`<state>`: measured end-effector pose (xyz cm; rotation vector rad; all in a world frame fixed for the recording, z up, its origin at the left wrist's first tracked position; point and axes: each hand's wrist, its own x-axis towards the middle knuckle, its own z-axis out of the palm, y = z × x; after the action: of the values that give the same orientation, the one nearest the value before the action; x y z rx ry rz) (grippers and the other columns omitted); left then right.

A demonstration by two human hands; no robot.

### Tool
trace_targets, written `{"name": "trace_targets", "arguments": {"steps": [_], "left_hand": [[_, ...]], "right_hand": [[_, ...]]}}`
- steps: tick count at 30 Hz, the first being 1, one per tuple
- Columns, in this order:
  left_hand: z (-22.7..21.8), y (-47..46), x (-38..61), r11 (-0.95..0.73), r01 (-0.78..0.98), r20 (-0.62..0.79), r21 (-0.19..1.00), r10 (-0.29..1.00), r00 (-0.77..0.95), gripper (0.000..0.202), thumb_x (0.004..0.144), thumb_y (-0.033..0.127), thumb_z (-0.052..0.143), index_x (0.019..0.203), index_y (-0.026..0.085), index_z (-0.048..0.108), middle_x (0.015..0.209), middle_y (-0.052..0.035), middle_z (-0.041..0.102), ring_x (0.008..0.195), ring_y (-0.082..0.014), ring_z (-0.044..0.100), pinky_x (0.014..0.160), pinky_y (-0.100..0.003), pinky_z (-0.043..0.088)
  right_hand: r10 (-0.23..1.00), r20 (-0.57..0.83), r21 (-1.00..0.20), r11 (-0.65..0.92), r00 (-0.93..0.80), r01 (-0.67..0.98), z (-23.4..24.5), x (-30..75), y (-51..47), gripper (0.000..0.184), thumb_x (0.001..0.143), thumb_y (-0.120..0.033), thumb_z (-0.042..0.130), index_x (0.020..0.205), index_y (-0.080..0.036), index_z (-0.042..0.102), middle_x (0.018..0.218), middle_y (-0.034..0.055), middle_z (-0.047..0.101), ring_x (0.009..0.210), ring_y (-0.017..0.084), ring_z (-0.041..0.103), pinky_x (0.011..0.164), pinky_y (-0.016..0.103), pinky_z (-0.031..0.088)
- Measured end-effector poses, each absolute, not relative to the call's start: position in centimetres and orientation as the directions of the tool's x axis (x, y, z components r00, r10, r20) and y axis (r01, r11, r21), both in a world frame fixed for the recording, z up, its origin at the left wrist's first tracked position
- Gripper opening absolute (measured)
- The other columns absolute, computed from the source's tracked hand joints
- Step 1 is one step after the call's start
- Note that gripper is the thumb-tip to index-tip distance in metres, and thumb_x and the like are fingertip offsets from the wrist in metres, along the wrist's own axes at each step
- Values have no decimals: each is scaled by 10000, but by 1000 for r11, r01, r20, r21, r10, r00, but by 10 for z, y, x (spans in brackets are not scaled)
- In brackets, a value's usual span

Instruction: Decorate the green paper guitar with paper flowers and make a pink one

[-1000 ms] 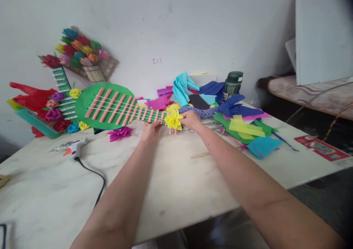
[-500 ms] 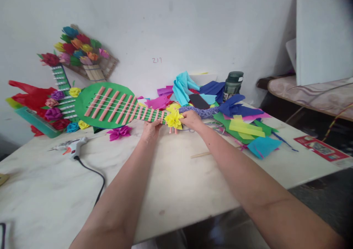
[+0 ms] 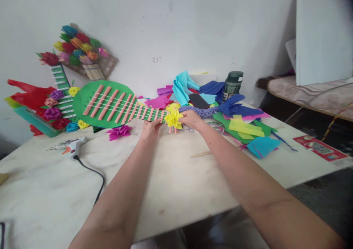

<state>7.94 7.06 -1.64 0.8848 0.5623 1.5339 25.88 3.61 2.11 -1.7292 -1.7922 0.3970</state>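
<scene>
A green paper guitar (image 3: 110, 105) with pink bars and white strings lies across the back of the pale worktop (image 3: 171, 183), its round body to the left and its narrow neck pointing right. At the end of the neck sits a yellow paper flower (image 3: 173, 118). The left hand (image 3: 150, 129) grips the neck from below, fingers clamped on it just left of the flower. The right hand (image 3: 191, 118) has its fingers closed on the flower's right side. A magenta paper flower (image 3: 119, 132) lies just in front of the guitar's body, and a glue gun (image 3: 72, 146) rests nearer the left. Coloured paper scraps (image 3: 242, 126) are heaped to the right, beside a dark green bottle (image 3: 233, 83).
</scene>
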Motion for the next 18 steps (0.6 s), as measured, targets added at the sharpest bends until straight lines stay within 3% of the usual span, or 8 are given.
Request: {"name": "trace_targets", "arguments": {"steps": [5,15,18], "left_hand": [[-16,70,78,-168,-610,218,774,976,8,418,553,-25,623,910,191,607,808,-11,675,738,-163,629,675,-287,519],[-17,72,74,-178,-618,217,765,976,-14,459,544,-31,626,935,210,594,823,-1,674,747,-167,630,660,-284,528],[-17,73,73,-186,-614,222,767,975,-18,470,550,-21,627,953,217,589,845,6,675,759,-166,635,660,-279,529]], "right_hand": [[969,240,-603,107,52,791,18,259,40,134,608,-280,551,577,-160,602,529,-28,485,538,101,404,489,228,254],[947,310,-704,173,79,688,7,267,50,187,643,-264,502,660,-166,660,650,3,633,637,127,529,559,216,347],[943,322,-768,207,86,606,4,267,52,191,644,-267,506,653,-154,660,604,6,624,590,124,520,538,220,354]]}}
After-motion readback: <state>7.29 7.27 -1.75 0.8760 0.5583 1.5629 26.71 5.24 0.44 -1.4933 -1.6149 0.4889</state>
